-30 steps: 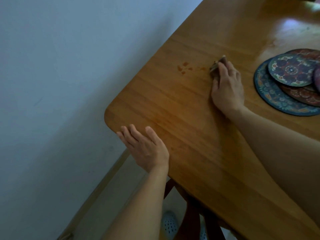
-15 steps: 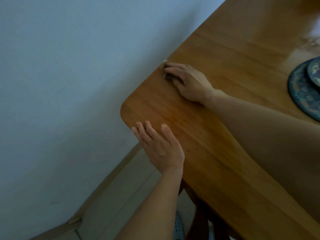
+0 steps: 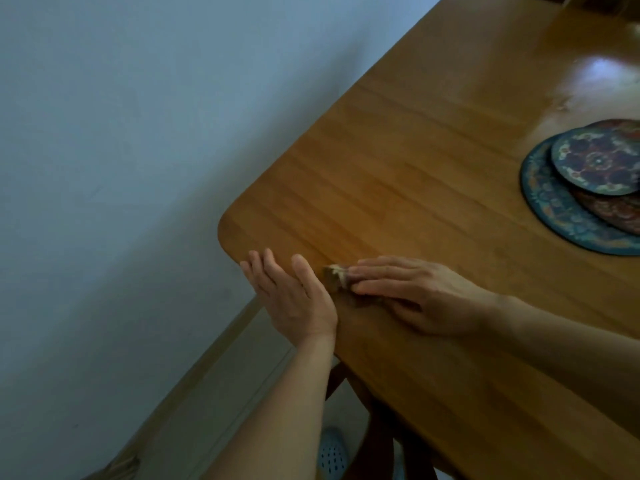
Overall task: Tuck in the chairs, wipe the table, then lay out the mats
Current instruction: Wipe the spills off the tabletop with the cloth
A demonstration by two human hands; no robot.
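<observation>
The right hand lies flat with straight fingers, pressing a small crumpled brownish cloth onto the honey-coloured wooden table near its rounded front corner. The left hand is held at the table's near edge just beside the cloth, fingers straight and together, holding nothing. A stack of round mats with blue and red floral patterns sits well apart at the right side of the tabletop. Dark wooden chair parts show under the table edge.
</observation>
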